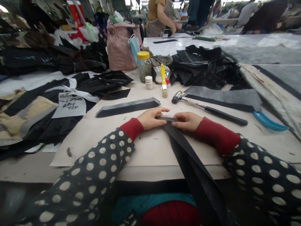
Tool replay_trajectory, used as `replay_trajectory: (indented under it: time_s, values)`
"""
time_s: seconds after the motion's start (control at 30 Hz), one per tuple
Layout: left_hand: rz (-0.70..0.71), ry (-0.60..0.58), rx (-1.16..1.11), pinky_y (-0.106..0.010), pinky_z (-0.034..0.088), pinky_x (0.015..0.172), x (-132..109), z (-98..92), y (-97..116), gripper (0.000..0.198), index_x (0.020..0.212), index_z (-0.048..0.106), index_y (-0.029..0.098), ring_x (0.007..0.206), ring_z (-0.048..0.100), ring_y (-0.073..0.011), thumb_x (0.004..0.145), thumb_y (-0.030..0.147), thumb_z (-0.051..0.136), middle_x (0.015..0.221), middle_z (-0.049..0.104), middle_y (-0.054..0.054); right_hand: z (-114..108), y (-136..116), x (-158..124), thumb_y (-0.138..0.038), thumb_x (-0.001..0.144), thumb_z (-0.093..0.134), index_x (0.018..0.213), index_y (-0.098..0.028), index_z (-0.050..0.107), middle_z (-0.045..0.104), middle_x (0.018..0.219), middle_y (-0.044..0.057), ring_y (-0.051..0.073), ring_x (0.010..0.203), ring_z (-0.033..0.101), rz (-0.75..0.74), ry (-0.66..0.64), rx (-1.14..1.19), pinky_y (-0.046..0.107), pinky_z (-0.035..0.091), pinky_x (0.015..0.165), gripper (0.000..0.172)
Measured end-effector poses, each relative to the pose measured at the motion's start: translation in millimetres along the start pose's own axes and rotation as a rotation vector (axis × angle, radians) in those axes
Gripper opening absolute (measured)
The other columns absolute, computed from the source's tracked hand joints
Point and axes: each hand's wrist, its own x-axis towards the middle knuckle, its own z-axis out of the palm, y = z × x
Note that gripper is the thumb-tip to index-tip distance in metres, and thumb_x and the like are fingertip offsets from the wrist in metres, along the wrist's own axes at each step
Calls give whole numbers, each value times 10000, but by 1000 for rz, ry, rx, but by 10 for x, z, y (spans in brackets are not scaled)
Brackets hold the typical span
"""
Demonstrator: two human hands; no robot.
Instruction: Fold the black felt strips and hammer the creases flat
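Observation:
A long black strip [188, 150] runs from between my hands down over the table's front edge toward my lap. Its far end is folded over, with a grey underside showing. My left hand [154, 118] has that end's left side between thumb and fingers, the index finger stretched out above it. On the right side, my right hand [187, 121] pinches the same end, fingers curled. Just beyond my left hand lies a flat black and grey piece [128, 107]. A hammer [211, 113] with a black handle rests beyond my right hand.
Behind my hands stand a yellow brush [163, 78], a white bottle [149, 83], a yellow-lidded jar [144, 67] and a pink bag [121, 47]. Black pieces [199, 66] are heaped at the back; tied pieces lie left under a paper note [70, 105]. A blue tool [270, 121] is right.

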Motion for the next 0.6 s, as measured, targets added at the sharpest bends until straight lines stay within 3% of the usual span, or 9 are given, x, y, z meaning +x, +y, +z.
replay_trajectory:
  time_s: [0.2,0.37,0.6]
  values:
    - [24,-7,162,-212,401,614,8,20,26,394,1103,497,118,664,501,-97,710,143,514,748,549,8,-6,-13,-32,-236,698,533,981,-154,579,585,841,29,115,677,497,-195,189,-237,236,383,599,298]
    - [31,69,403,-214,394,595,13,61,54,305,1000,565,162,649,485,-101,699,157,523,759,554,16,40,19,44,-197,704,539,869,-149,628,560,780,27,111,653,483,-216,271,-370,231,378,606,193]
    - [80,174,574,-242,409,659,11,60,37,179,827,627,145,708,508,-122,712,112,494,755,547,-13,32,48,45,-148,678,548,883,-142,628,541,776,26,120,681,486,-239,279,-375,232,390,627,221]
